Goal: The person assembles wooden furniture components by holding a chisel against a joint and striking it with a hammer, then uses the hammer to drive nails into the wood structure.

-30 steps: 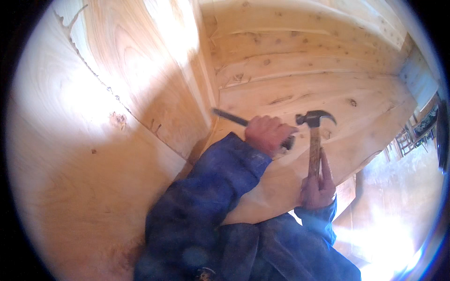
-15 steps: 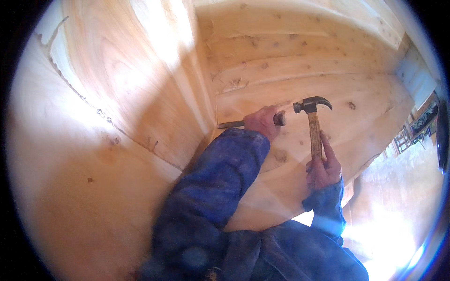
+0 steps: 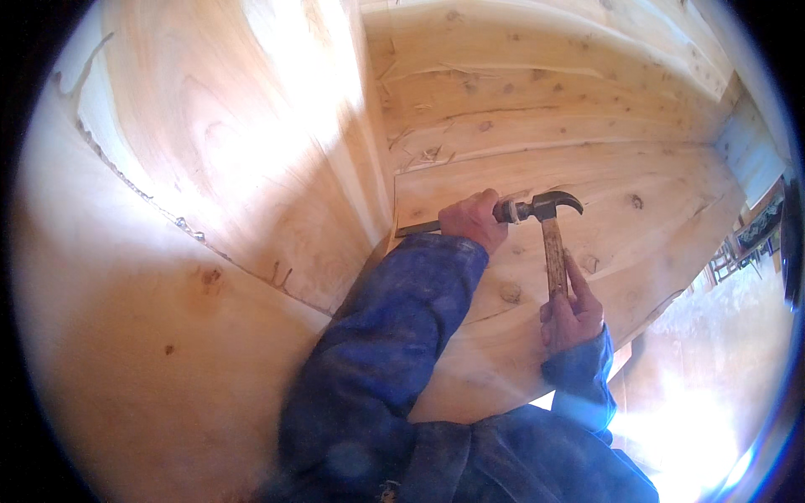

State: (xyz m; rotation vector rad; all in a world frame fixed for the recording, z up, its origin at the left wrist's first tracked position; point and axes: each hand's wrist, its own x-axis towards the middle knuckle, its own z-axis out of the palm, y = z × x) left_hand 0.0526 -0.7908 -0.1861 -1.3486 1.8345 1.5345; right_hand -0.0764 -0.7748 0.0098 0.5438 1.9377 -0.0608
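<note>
My left hand grips a chisel, its dark blade pointing left to the inner corner where the broad pale board meets the wood panel on the left. The chisel's ringed butt sticks out to the right of my fist. My right hand is closed round the wooden handle of a claw hammer, index finger lying along it. The hammer's dark head stands upright at the chisel's butt; its face looks to be touching it or very close.
Curved, knotty planks with wood shavings form the wall beyond the board. The near left panel has a dark cracked seam above it. At the right, beyond the board's edge, lie a bright floor and some dark clutter.
The chisel, raised and tilted a second ago, now lies lower and flatter with its tip at the corner. The hammer head has moved left onto or beside the chisel's butt.
</note>
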